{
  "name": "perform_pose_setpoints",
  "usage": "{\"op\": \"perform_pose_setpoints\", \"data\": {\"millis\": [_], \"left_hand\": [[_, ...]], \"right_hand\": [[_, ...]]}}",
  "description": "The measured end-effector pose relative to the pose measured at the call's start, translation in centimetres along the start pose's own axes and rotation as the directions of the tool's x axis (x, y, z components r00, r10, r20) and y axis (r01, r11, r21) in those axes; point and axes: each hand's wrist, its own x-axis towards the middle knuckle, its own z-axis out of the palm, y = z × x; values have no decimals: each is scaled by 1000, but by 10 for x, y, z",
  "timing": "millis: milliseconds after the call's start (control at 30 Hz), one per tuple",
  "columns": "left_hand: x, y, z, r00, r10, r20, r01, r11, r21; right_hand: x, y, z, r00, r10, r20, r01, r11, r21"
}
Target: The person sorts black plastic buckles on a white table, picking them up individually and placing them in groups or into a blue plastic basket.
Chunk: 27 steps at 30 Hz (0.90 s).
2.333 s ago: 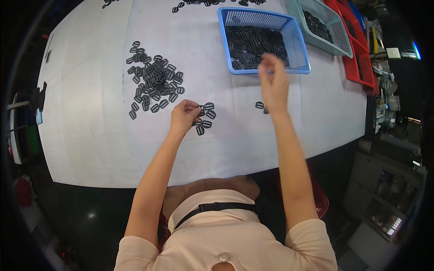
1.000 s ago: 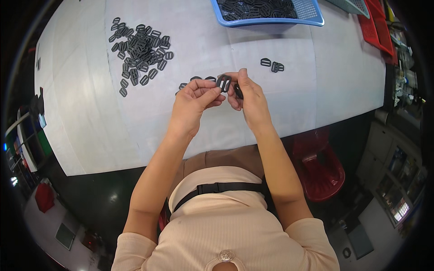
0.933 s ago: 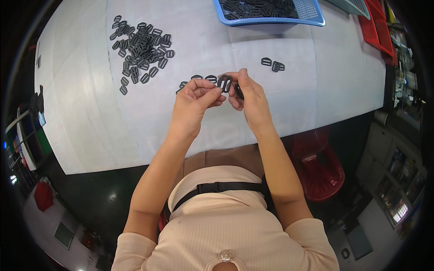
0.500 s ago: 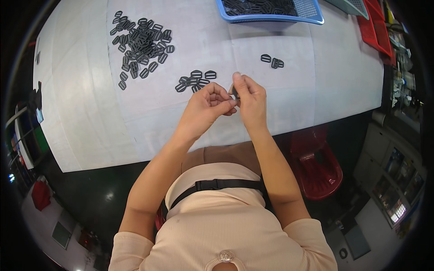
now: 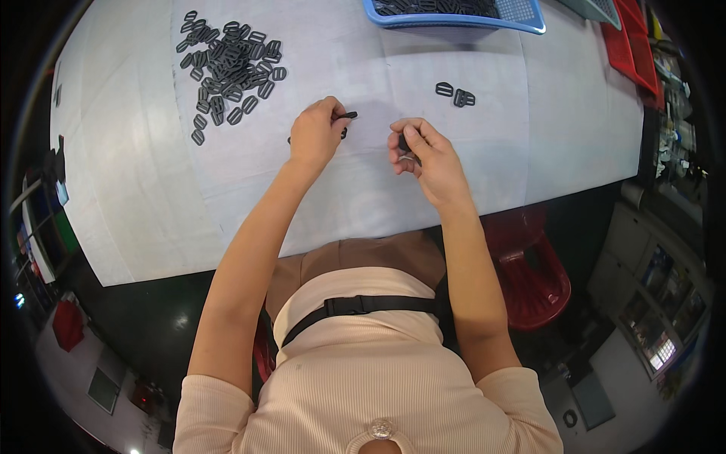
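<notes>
My left hand (image 5: 316,130) is over the white tabletop, left of centre, its fingers pinching a black strap slider (image 5: 347,116) that sticks out toward the right. Beneath this hand lie a few more black sliders, mostly covered by it. Further right, my right hand (image 5: 432,157) is curled with the thumb up, closed on a small dark piece (image 5: 404,142) that looks like the same kind of slider; the fingers hide much of it. A large loose pile of black sliders (image 5: 233,64) spreads at the far left, and several others (image 5: 456,93) lie beyond my right hand.
A blue basket (image 5: 461,24) full of black sliders stands at the far edge. Red trays (image 5: 631,57) and a grey-green bin (image 5: 594,10) sit at the far right. Under the table's right side is a red chair (image 5: 533,280).
My hands were together at the centre and are now apart. The left has moved left and away from me onto the small group of sliders; the right has shifted slightly right.
</notes>
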Motion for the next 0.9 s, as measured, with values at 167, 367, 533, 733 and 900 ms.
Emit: {"op": "perform_pose_setpoints", "data": {"millis": [167,367,533,733,900], "left_hand": [[-38,40,-16,942,-158,296,336,447,-829],[-71,70,-36,959,-156,238,282,420,-863],[-76,68,-33,966,-178,185,244,407,-881],[-80,49,-13,953,-250,170,256,371,-893],[-81,29,-14,969,-52,242,195,762,-618]], "right_hand": [[2,5,11,965,-232,-121,163,896,-414],[-11,-3,36,834,-550,-40,396,648,-650],[-6,1,37,910,-405,-89,312,810,-496],[-12,27,42,855,-516,51,386,568,-727],[-7,28,18,985,-169,-41,132,880,-457]]}}
